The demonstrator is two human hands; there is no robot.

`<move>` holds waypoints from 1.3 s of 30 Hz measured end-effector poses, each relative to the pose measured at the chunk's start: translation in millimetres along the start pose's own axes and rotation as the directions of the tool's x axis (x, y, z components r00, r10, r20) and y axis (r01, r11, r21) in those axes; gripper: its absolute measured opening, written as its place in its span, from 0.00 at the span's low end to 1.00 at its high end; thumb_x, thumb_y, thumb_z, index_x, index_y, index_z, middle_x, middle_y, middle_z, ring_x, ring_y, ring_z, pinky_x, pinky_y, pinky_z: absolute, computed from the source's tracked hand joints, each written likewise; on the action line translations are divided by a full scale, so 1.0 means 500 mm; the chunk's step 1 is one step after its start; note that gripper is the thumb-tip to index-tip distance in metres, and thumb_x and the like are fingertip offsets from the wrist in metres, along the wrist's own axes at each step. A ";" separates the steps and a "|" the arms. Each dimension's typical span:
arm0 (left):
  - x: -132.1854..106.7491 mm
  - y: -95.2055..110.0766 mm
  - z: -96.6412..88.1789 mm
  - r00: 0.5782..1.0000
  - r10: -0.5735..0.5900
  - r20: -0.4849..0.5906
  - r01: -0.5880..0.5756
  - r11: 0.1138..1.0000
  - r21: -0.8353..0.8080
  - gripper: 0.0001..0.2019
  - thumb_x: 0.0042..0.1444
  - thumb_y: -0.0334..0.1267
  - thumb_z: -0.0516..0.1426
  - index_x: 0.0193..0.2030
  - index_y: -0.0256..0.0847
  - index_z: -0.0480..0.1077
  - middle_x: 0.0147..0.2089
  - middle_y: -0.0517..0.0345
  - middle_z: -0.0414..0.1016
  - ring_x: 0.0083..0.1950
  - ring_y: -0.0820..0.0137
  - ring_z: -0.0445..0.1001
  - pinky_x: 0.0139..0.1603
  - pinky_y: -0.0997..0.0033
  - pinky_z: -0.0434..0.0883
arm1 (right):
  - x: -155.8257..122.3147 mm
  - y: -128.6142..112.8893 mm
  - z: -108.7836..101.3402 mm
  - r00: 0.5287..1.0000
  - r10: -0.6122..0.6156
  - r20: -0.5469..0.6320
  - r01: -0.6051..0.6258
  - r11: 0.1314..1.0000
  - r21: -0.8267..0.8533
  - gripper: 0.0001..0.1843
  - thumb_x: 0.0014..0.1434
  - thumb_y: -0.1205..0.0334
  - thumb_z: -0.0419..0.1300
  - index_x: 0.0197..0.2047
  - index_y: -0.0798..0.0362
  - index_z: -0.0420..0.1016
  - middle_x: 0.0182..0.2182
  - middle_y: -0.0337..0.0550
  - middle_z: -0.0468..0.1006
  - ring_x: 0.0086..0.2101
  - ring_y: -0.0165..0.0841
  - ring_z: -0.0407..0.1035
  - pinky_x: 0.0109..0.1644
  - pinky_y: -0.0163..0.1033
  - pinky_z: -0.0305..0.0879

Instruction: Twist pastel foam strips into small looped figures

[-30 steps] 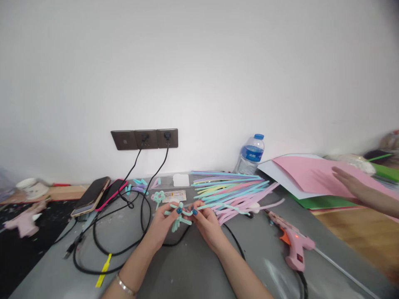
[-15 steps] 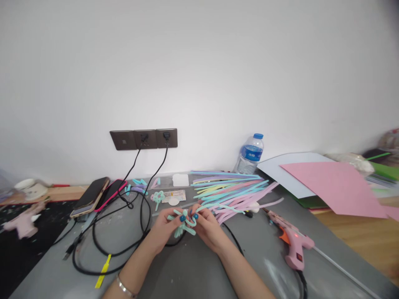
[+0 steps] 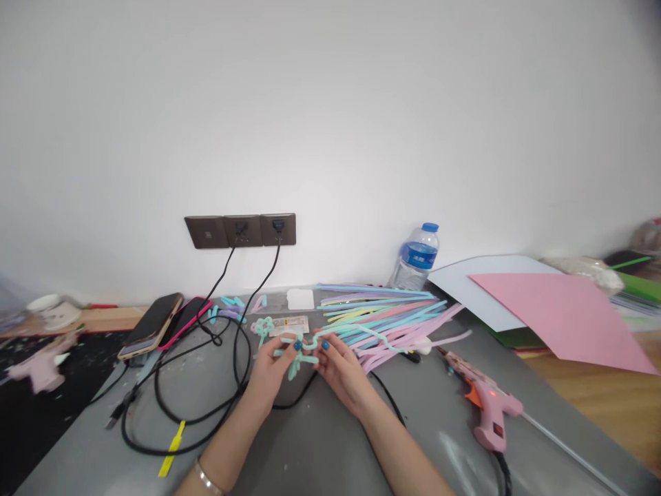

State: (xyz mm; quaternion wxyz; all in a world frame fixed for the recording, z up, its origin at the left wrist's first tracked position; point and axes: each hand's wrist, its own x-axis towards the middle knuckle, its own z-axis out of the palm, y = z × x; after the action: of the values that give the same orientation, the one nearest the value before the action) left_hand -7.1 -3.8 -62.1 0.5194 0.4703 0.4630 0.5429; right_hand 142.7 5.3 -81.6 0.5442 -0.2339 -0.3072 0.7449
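- While both hands meet near the middle of the grey tabletop (image 3: 320,448), the left hand (image 3: 271,372) has its grip closed on the looped part of a teal pipe cleaner (image 3: 298,355), which likely steadies the shape.
- Just beside it, the right hand (image 3: 341,372) pinches the free end with finger and thumb, apparently so the wire can be bent.
- Farther right, a heap of pastel pipe cleaners (image 3: 382,317) lies within easy reach.
- A pink glue gun (image 3: 485,410) rests at the near right, nozzle aimed away from the hands.
- Beyond the hands lies a small printed label (image 3: 289,325); its writing is too small to read, as is that on the far water bottle (image 3: 417,262).
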 end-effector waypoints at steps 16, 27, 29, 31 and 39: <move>-0.006 0.004 0.014 0.993 0.115 -0.002 -0.113 0.975 0.192 0.15 0.50 0.46 0.60 0.36 0.35 0.78 0.34 0.51 0.80 0.35 0.66 0.75 0.33 0.75 0.70 | 0.001 0.013 -0.013 0.921 -0.388 0.019 0.367 0.851 -0.376 0.12 0.48 0.61 0.69 0.38 0.49 0.78 0.35 0.42 0.78 0.39 0.37 0.74 0.45 0.41 0.70; -0.012 -0.004 0.019 0.990 0.142 -0.015 -0.137 0.971 0.195 0.14 0.52 0.46 0.60 0.35 0.36 0.79 0.31 0.54 0.78 0.33 0.67 0.73 0.30 0.76 0.68 | -0.003 0.001 -0.002 0.870 -0.492 0.038 0.454 0.766 -0.456 0.02 0.51 0.63 0.66 0.30 0.47 0.81 0.29 0.43 0.78 0.33 0.36 0.71 0.38 0.41 0.68; -0.013 -0.006 0.017 0.990 0.143 -0.006 -0.138 0.968 0.211 0.13 0.52 0.45 0.60 0.36 0.37 0.79 0.31 0.55 0.78 0.34 0.67 0.73 0.32 0.76 0.68 | -0.004 0.001 -0.004 0.859 -0.511 0.028 0.462 0.750 -0.473 0.03 0.50 0.64 0.66 0.30 0.47 0.82 0.28 0.42 0.79 0.32 0.36 0.72 0.39 0.41 0.68; -0.012 -0.009 0.015 0.989 0.148 -0.005 -0.143 0.961 0.238 0.12 0.53 0.44 0.60 0.36 0.38 0.79 0.31 0.56 0.79 0.35 0.67 0.73 0.33 0.76 0.68 | -0.005 0.001 -0.006 0.846 -0.533 0.016 0.469 0.729 -0.498 0.04 0.50 0.65 0.66 0.29 0.46 0.82 0.28 0.42 0.79 0.32 0.36 0.72 0.41 0.42 0.67; -0.007 -0.009 0.012 0.979 0.203 0.014 -0.198 0.940 0.276 0.10 0.53 0.41 0.59 0.34 0.38 0.79 0.30 0.56 0.77 0.34 0.67 0.72 0.37 0.74 0.67 | -0.005 0.003 -0.005 0.873 -0.488 -0.016 0.422 0.772 -0.475 0.02 0.50 0.62 0.66 0.30 0.49 0.80 0.28 0.42 0.78 0.32 0.35 0.71 0.38 0.39 0.67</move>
State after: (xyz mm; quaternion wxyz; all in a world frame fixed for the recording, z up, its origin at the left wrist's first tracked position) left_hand -0.6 -6.9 -65.8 0.3875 0.5787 0.4876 0.5266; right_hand 144.3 3.1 -84.6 0.6577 -0.3247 -0.4824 0.4788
